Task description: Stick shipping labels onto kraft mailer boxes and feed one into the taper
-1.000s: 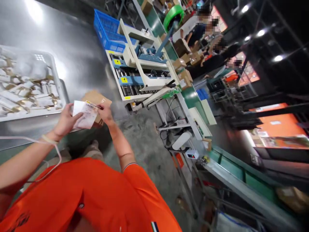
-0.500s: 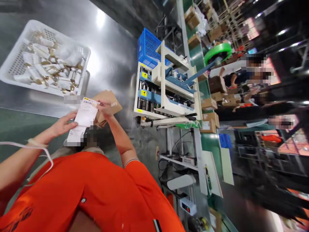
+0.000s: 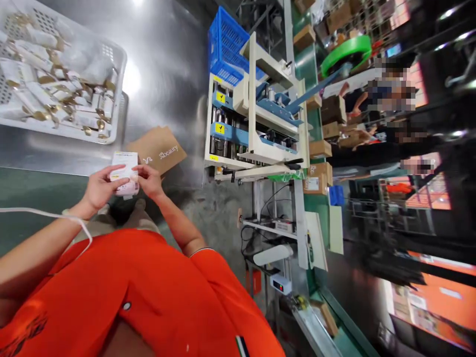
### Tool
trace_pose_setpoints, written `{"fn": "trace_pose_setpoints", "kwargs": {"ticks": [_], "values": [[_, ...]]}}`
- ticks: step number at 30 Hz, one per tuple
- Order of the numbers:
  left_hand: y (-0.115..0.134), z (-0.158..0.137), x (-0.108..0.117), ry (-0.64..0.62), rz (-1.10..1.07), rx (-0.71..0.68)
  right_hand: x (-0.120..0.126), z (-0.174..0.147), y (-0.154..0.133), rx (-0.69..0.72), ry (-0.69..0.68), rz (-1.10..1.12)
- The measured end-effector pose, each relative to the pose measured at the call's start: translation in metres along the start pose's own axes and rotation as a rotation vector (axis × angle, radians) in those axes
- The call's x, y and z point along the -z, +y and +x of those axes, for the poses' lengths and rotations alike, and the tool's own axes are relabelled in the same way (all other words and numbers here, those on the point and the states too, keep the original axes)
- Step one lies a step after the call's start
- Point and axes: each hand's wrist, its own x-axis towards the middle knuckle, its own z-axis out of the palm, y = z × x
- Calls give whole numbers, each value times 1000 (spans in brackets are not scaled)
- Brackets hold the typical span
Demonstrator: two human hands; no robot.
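Observation:
In front of my body I hold a white printed paper slip [image 3: 125, 161], folded over, with a strip at its lower edge. My left hand [image 3: 99, 187] grips its left side between thumb and fingers. My right hand [image 3: 149, 181] pinches its right edge. Just beyond the right hand, flat brown cardboard [image 3: 158, 146] printed with "beauty" rests on the metal table [image 3: 167, 74]. To the upper left stands a white plastic basket [image 3: 119, 67] full of white-and-gold containers [image 3: 55, 94] and a clear plastic bag [image 3: 87, 64].
A cream-and-blue roller machine [image 3: 256, 114] stands to the right, beside a blue crate [image 3: 228, 44]. Beyond it runs a green conveyor with cardboard boxes [image 3: 318, 148] and a green-rimmed wheel [image 3: 345, 55]. Other people work farther right. A white cord [image 3: 44, 212] crosses my left wrist.
The paper slip, earlier hanging long, is now folded shorter. My right hand has moved left off the cardboard onto the slip's edge. The view has shifted slightly.

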Motion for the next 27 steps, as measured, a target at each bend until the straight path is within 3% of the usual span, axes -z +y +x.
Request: {"fn": "trace_pose_setpoints", "kwargs": {"ticks": [4, 10, 17, 19, 22, 27], "values": [[-4, 2, 2, -65, 101, 107, -2, -7, 13, -57, 33, 30], [10, -6, -3, -74, 351, 213, -7, -30, 25, 179, 163, -270], [2, 6, 20, -227, 435, 340, -20, -56, 20, 218, 223, -509], [-3, 17, 29, -332, 502, 411, -12, -46, 13, 235, 333, -490], [-4, 40, 39, -504, 609, 565, 17, -8, 3, 123, 555, -460], [9, 86, 33, -522, 595, 664, 76, 70, -4, -137, 808, -486]]}}
